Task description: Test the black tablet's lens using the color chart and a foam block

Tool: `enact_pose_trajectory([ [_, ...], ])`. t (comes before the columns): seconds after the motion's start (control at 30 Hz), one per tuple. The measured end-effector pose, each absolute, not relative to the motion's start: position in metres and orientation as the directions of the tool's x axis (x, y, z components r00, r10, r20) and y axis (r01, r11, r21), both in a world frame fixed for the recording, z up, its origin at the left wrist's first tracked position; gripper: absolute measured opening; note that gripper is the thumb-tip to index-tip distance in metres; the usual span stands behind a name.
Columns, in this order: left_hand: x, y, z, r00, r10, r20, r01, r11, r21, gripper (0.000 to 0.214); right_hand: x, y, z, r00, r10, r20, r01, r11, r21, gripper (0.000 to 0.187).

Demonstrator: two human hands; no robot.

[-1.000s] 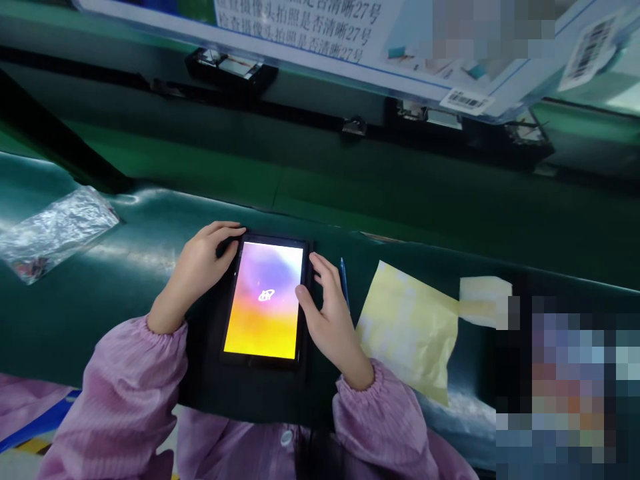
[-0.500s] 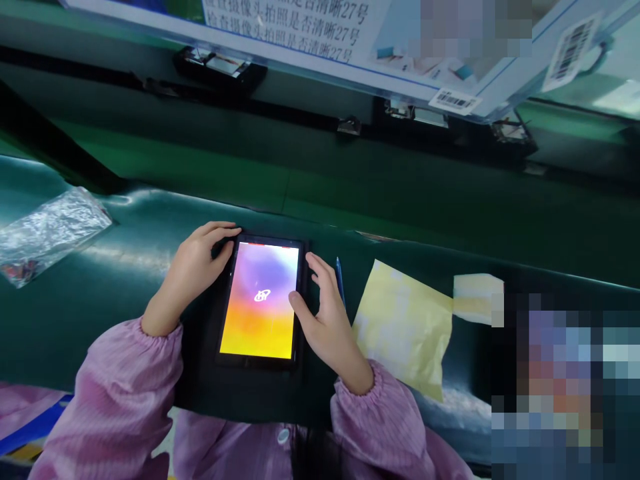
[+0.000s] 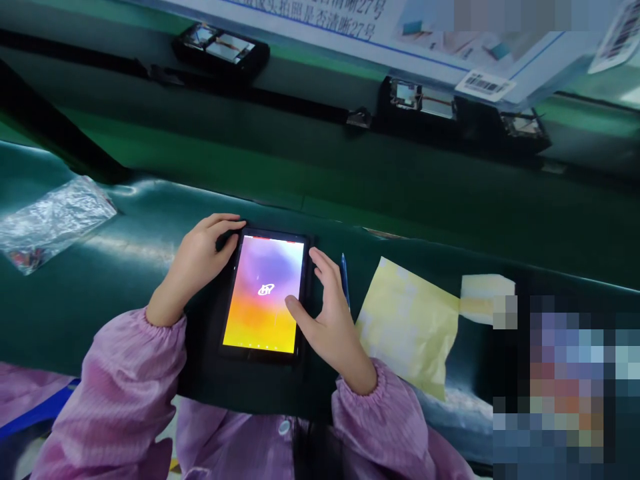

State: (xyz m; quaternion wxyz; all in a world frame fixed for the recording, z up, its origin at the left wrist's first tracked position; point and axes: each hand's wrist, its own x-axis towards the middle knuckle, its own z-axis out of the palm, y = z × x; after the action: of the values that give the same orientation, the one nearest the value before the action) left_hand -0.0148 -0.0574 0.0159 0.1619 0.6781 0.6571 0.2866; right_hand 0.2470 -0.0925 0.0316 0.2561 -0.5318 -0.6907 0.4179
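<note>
A black tablet (image 3: 263, 293) lies on a dark frame on the green mat, its lit screen showing a white logo on a purple-to-yellow gradient. My left hand (image 3: 199, 257) grips the tablet's upper left edge, with the fingers curling over the corner. My right hand (image 3: 325, 323) sits over the tablet's right side with its fingers apart, the thumb reaching over the lower screen. Just right of that hand lies a blue pen (image 3: 345, 280), near the fingertips and apart from them.
A creased yellow paper sheet (image 3: 407, 327) lies on the green mat (image 3: 125, 267), and a crumpled clear plastic bag (image 3: 57, 223) lies at left. Black device holders (image 3: 415, 100) and a laminated instruction sheet with Chinese text (image 3: 310, 20) are above. A pixelated patch covers the lower right.
My right thumb has swung left and lies further over the screen. The whole view has shifted slightly. My left hand stays on the tablet's edge.
</note>
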Motion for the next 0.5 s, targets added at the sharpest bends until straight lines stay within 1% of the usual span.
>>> enact_pose_trajectory([
  [0.1, -0.0147, -0.0571, 0.0160, -0.032, 0.984, 0.178, 0.800, -0.081, 0.595, 0.033, 0.2465, -0.0940, 0.0363, -0.347, 0.934, -0.082, 0.515, 0.117, -0.849, 0.075],
  [0.23, -0.0148, -0.0574, 0.0164, -0.051, 0.982, 0.182, 0.801, -0.069, 0.594, 0.034, 0.2451, -0.0975, 0.0405, -0.437, 0.893, -0.108, 0.525, 0.156, -0.837, 0.087],
  [0.37, -0.0140, -0.0585, 0.0178, -0.085, 0.981, 0.173, 0.805, -0.035, 0.593, 0.036, 0.2446, -0.0991, 0.0403, -0.454, 0.883, -0.122, 0.541, 0.164, -0.825, 0.090],
  [0.43, -0.0127, -0.0590, 0.0185, -0.100, 0.983, 0.157, 0.788, -0.018, 0.615, 0.038, 0.2451, -0.0989, 0.0409, -0.450, 0.882, -0.138, 0.541, 0.146, -0.829, 0.092],
  [0.5, -0.0110, -0.0593, 0.0181, -0.131, 0.981, 0.142, 0.740, 0.002, 0.673, 0.037, 0.2463, -0.0984, 0.0422, -0.451, 0.879, -0.155, 0.525, 0.122, -0.842, 0.093],
])
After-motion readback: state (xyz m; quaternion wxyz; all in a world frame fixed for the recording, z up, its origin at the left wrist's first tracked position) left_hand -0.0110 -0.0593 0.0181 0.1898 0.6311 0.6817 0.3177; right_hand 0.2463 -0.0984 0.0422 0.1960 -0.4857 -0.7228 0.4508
